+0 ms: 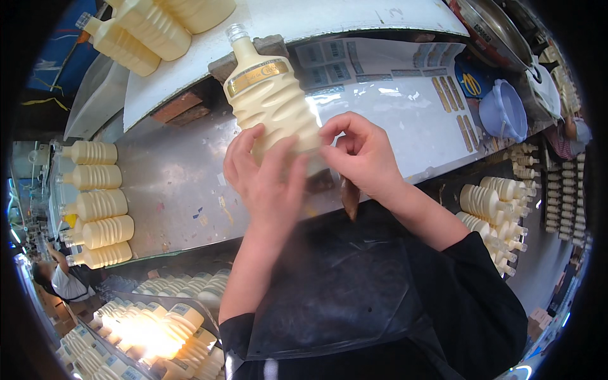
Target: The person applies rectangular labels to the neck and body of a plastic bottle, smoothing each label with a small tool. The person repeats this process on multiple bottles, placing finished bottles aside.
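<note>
A cream, ribbed bottle (pixel 271 104) with a clear threaded neck lies tilted before me, its upper end near a grey block (pixel 271 49). A gold label band crosses its shoulder. Over the bottle's lower part my left hand (pixel 269 174) spreads its fingers, slightly blurred. At the bottle's right side my right hand (pixel 364 152) has thumb and forefinger brought together; whether a small thing is between them cannot be seen. From under that hand hangs a brown tapered piece (pixel 350 199), its upper part hidden by the palm.
Cream bottles (pixel 101 206) lie in a row at the metal table's (pixel 171 171) left edge. Label sheets (pixel 380 95) and gold label strips (pixel 453 104) lie to the right, beside a lavender bucket (pixel 502 111). More bottles (pixel 152 329) stack lower left. A person (pixel 66 278) is far left.
</note>
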`<state>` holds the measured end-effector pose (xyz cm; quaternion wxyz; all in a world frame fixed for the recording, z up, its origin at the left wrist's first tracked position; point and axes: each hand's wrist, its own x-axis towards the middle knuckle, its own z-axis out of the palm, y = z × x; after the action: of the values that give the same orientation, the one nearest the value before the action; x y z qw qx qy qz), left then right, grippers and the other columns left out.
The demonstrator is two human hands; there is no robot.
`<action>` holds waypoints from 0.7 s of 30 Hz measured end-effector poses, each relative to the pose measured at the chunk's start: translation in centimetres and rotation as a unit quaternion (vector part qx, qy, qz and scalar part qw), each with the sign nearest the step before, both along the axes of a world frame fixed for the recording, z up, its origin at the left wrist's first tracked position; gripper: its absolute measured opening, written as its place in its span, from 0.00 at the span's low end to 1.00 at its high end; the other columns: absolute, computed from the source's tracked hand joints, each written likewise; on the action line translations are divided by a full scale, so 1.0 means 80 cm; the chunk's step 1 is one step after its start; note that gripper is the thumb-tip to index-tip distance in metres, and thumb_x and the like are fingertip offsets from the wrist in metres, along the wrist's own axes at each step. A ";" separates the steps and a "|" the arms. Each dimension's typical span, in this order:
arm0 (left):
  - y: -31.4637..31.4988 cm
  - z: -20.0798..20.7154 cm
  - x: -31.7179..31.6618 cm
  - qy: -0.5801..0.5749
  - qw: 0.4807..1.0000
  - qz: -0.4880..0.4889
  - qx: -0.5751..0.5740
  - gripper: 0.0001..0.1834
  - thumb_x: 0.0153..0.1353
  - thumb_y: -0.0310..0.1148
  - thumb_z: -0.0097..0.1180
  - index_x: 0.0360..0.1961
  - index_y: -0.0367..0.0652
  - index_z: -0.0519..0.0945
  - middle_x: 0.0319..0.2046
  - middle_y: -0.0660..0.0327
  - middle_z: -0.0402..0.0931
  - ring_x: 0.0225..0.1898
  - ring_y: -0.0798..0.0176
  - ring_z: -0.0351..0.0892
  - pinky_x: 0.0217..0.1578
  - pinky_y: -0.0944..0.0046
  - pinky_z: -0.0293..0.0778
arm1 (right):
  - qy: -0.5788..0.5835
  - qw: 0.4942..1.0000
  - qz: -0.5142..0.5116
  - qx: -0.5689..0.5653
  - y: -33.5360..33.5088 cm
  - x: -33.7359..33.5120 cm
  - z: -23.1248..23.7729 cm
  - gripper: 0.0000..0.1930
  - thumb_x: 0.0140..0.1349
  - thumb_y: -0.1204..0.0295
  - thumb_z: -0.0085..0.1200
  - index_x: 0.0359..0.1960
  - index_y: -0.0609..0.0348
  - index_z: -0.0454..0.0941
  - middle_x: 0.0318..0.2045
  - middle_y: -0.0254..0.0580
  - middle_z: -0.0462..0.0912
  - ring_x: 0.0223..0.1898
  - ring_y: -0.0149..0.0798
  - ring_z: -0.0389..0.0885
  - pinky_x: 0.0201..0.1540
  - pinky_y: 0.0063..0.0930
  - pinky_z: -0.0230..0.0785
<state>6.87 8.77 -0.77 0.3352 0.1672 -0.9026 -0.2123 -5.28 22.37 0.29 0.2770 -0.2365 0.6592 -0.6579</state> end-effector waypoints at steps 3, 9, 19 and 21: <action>-0.001 0.000 0.001 0.003 1.000 0.002 0.006 0.15 0.56 0.37 0.71 0.45 0.50 0.87 0.60 0.52 0.71 0.66 0.45 0.65 0.67 0.48 0.56 | -0.093 0.995 -0.005 -0.025 -0.001 -0.006 0.003 0.10 0.64 0.80 0.60 0.46 0.61 0.78 0.36 0.30 0.80 0.23 0.17 0.73 0.25 0.14 0.64; -0.001 -0.001 0.000 0.005 1.000 0.003 0.012 0.15 0.55 0.36 0.71 0.44 0.49 0.87 0.60 0.52 0.71 0.65 0.45 0.66 0.67 0.48 0.56 | -0.081 0.996 -0.030 0.007 0.000 -0.014 -0.008 0.12 0.66 0.77 0.60 0.50 0.61 0.78 0.36 0.28 0.78 0.25 0.17 0.71 0.28 0.13 0.64; -0.002 -0.002 0.000 0.016 1.000 -0.001 0.015 0.17 0.55 0.36 0.70 0.47 0.49 0.86 0.59 0.52 0.72 0.65 0.45 0.67 0.66 0.49 0.57 | -0.103 0.994 -0.008 0.038 -0.005 -0.012 -0.029 0.18 0.72 0.70 0.58 0.61 0.62 0.75 0.40 0.29 0.79 0.28 0.18 0.72 0.33 0.15 0.67; -0.002 -0.002 -0.001 0.023 1.000 -0.006 0.014 0.19 0.56 0.35 0.69 0.50 0.48 0.85 0.59 0.52 0.72 0.65 0.45 0.67 0.66 0.48 0.59 | -0.031 0.997 -0.013 0.066 -0.004 -0.003 -0.028 0.22 0.72 0.69 0.57 0.65 0.63 0.74 0.41 0.29 0.80 0.27 0.19 0.72 0.32 0.16 0.68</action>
<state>6.80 8.58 -0.97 0.3519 0.1616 -0.8925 -0.2311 -5.53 22.07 -1.92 0.3040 -0.1888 0.6953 -0.6233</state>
